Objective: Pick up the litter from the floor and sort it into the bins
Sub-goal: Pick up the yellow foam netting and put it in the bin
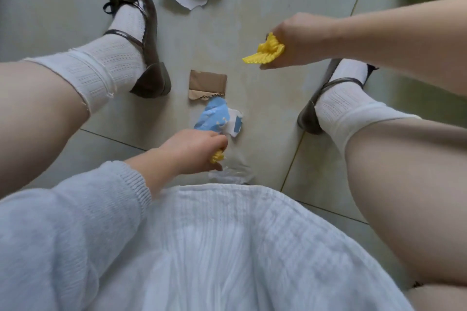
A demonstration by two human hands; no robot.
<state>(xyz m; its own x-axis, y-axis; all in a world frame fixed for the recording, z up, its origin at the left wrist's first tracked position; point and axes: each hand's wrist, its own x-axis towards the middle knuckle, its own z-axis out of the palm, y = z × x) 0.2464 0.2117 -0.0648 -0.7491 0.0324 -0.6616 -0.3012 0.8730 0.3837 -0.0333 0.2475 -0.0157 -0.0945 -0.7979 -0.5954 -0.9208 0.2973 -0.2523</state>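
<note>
While my right hand [290, 40] grips a yellow ridged wrapper [265, 52], my left hand [194, 150] pinches another yellow scrap [217, 156] just below the blue-and-white crumpled paper [218, 118]; light, soft, crushable anywhere, I judge.

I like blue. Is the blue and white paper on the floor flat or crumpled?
Crumpled. The blue and white paper shows creases, bent edges and torn, folded-over parts, lying beside the brown paper scrap.

left hand [194, 150] low, fingers curled, gripping | right hand [294, 41] extended, fingers curled, gripping
</note>
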